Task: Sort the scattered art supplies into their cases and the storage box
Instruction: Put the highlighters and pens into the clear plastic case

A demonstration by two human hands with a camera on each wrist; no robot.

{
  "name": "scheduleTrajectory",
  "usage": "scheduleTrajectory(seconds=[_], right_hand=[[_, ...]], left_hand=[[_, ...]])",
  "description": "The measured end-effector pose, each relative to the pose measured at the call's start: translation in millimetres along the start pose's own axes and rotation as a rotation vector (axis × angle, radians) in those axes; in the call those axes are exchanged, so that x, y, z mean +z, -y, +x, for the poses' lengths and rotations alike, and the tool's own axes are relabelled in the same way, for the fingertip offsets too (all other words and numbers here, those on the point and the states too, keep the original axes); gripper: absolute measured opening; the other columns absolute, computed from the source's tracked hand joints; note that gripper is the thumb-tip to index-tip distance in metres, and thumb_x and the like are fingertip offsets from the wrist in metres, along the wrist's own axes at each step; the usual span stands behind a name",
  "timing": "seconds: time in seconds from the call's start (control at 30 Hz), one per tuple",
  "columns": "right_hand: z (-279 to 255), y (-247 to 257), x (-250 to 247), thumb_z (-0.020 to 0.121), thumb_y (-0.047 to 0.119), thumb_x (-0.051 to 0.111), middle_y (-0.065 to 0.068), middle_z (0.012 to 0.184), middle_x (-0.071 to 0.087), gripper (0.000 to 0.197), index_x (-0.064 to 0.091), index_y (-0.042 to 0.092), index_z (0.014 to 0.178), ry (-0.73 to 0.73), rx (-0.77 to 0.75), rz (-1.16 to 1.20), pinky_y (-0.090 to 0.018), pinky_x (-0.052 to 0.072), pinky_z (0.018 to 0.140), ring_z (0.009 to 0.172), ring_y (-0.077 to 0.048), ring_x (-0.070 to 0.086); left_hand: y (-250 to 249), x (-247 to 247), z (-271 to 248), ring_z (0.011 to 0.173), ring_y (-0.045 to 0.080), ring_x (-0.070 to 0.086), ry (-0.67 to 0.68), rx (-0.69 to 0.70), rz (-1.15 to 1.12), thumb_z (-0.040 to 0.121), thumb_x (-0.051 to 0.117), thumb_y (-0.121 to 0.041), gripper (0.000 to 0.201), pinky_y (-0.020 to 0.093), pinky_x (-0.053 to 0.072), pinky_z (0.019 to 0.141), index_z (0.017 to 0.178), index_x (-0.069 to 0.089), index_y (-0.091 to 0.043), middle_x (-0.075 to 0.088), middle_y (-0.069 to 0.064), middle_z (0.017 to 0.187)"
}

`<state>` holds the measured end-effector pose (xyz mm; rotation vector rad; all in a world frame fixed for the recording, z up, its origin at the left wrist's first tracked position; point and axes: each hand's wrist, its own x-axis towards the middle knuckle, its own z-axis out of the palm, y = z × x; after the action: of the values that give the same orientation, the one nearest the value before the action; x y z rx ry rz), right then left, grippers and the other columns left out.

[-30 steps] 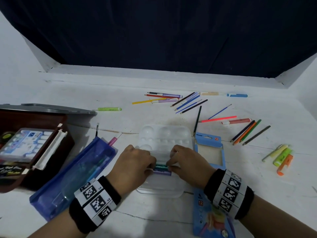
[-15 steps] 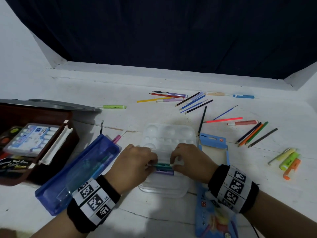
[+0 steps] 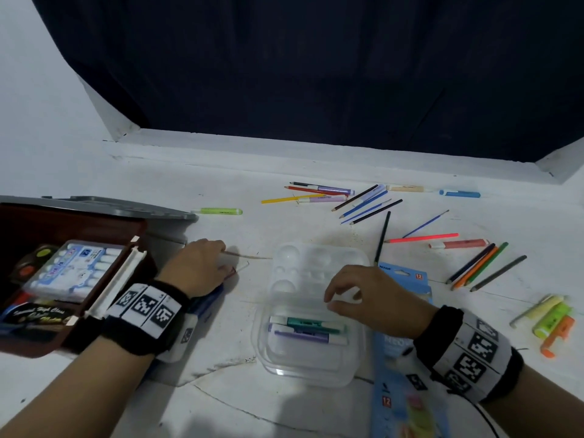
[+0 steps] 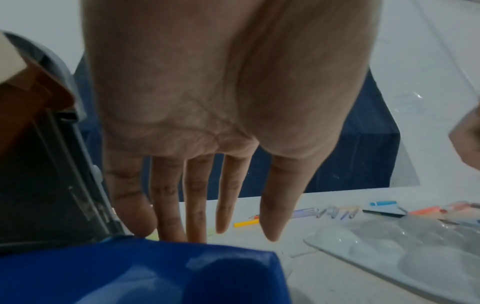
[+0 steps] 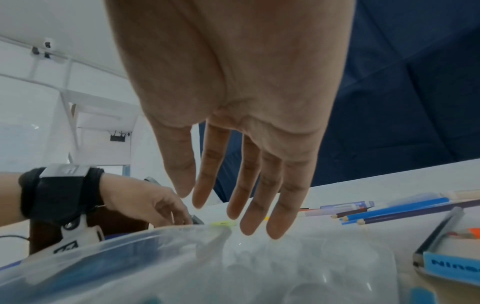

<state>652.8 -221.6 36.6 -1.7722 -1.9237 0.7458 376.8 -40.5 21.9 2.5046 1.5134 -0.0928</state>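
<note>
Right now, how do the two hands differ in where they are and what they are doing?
The left hand reaches out over the far end of the blue pencil pouch beside the storage box, while the right hand hovers over the clear plastic case holding the markers. The left hand's fingertips come down to the pouch; the right hand's touch nothing. Both are open, fingers extended, holding nothing.

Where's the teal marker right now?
In the head view the teal marker lies inside the clear plastic case at the table's centre, just above a purple marker, with the right hand hovering open beside it.
</note>
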Motion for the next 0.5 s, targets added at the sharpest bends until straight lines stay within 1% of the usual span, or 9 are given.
scheduleTrajectory(seconds=[0.03,0.1,0.13,0.2,0.27,0.3,0.43,0.5], right_hand=[[2,0,-4,0.089,0.036,0.069,0.016,0.097,0.063,0.005,0.070,0.032,0.090,-0.001,0.001,0.033,-0.024,0.053,0.082,0.094,0.001,0.060],[5,-2,-11,0.089,0.036,0.068,0.014,0.097,0.065,0.005,0.069,0.031,0.089,-0.016,-0.002,0.081,-0.026,0.054,0.082,0.095,0.000,0.062],[8,-2,-14,0.089,0.035,0.068,0.013,0.097,0.066,0.005,0.069,0.030,0.088,-0.035,-0.005,0.097,-0.027,0.055,0.081,0.095,-0.001,0.063],[13,-3,-21,0.089,0.031,0.069,0.011,0.093,0.068,0.006,0.068,0.026,0.085,-0.088,-0.005,0.136,-0.029,0.057,0.078,0.090,-0.003,0.066],[19,-6,-28,0.090,0.028,0.069,0.011,0.091,0.069,0.007,0.068,0.024,0.084,-0.129,-0.003,0.151,-0.024,0.056,0.074,0.086,-0.003,0.067],[23,-8,-32,0.090,0.027,0.069,0.010,0.090,0.069,0.007,0.068,0.024,0.084,-0.140,-0.004,0.146,-0.020,0.054,0.073,0.084,-0.003,0.066],[43,-20,-42,0.091,0.022,0.068,0.009,0.087,0.069,0.007,0.067,0.023,0.084,-0.176,-0.009,0.119,-0.012,0.047,0.068,0.080,-0.003,0.065],[58,-29,-46,0.090,0.022,0.069,0.008,0.086,0.068,0.003,0.067,0.023,0.088,-0.211,-0.001,0.078,-0.013,0.049,0.066,0.078,-0.004,0.064]], left_hand=[[-1,0,3,0.111,0.028,0.058,0.022,-0.011,0.038,0.092,0.055,-0.038,0.028,0.039,0.047,0.095,0.112,0.057,-0.018,0.061,0.007,0.113],[-4,3,8,0.110,0.027,0.058,0.045,-0.016,0.100,0.089,0.046,-0.045,0.026,0.041,0.048,0.095,0.100,0.050,-0.022,0.061,0.005,0.113],[-5,4,11,0.110,0.026,0.059,0.066,-0.026,0.125,0.088,0.043,-0.047,0.026,0.041,0.049,0.094,0.098,0.049,-0.023,0.061,0.004,0.113],[-9,7,14,0.113,0.025,0.059,0.103,-0.046,0.150,0.089,0.045,-0.041,0.028,0.043,0.048,0.097,0.107,0.053,-0.022,0.061,0.003,0.118],[-12,10,16,0.115,0.024,0.058,0.104,-0.063,0.159,0.090,0.049,-0.037,0.029,0.044,0.046,0.100,0.115,0.055,-0.024,0.059,0.002,0.122],[-15,12,16,0.115,0.024,0.058,0.092,-0.066,0.157,0.091,0.051,-0.036,0.027,0.044,0.045,0.100,0.116,0.054,-0.027,0.059,0.000,0.122],[-26,13,9,0.110,0.020,0.060,0.027,-0.077,0.162,0.093,0.052,-0.031,0.012,0.041,0.041,0.099,0.105,0.055,-0.031,0.062,-0.005,0.115],[-27,14,7,0.110,0.018,0.059,0.009,-0.076,0.134,0.093,0.053,-0.027,0.009,0.041,0.039,0.099,0.101,0.056,-0.031,0.062,-0.007,0.112]])
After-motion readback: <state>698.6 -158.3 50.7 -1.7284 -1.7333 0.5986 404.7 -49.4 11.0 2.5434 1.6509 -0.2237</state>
